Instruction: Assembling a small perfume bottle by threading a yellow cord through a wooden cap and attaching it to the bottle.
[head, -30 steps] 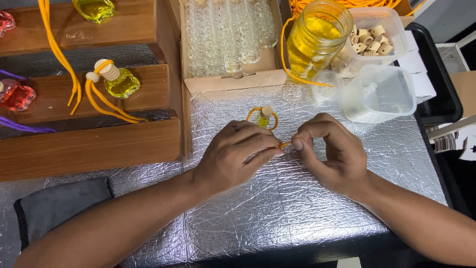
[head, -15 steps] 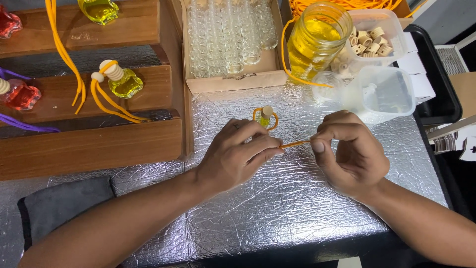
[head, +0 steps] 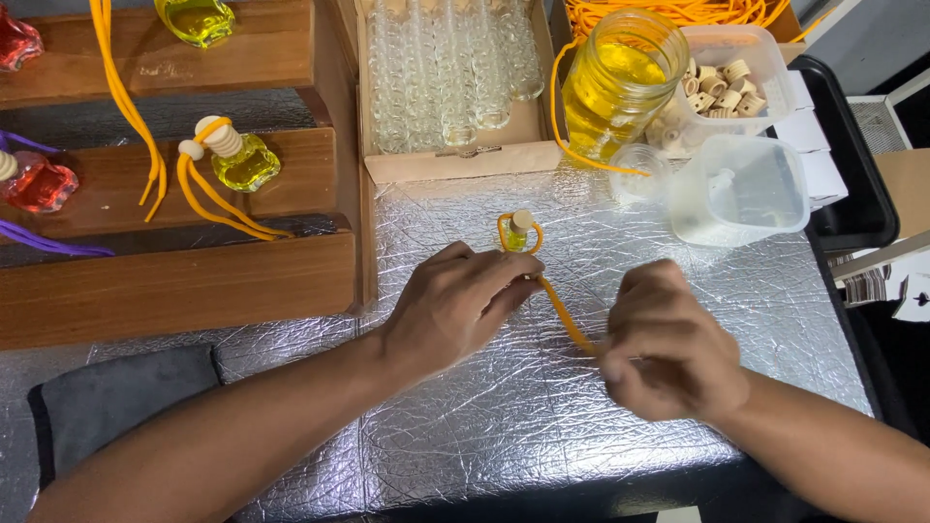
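a small bottle (head: 519, 232) of yellow liquid with a pale stopper stands on the foil-covered table (head: 436, 426), at the fingertips of the left hand (head: 455, 305), which curls around its base. an orange cord (head: 564, 315) runs from it diagonally down-right to the right hand (head: 668, 349) — pinched shut on the cord's end. open foil lies toward the near edge; a cardboard tray (head: 455, 160) and clear plastic tub (head: 741, 189) crowd behind.

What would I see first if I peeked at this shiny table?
Two hands in the middle: the left hand holds a tiny bottle with a wooden cap, and the right hand pulls its orange cord tight over the silver foil table. Behind, a big jar of yellow liquid glows beside a box of empty glass bottles.
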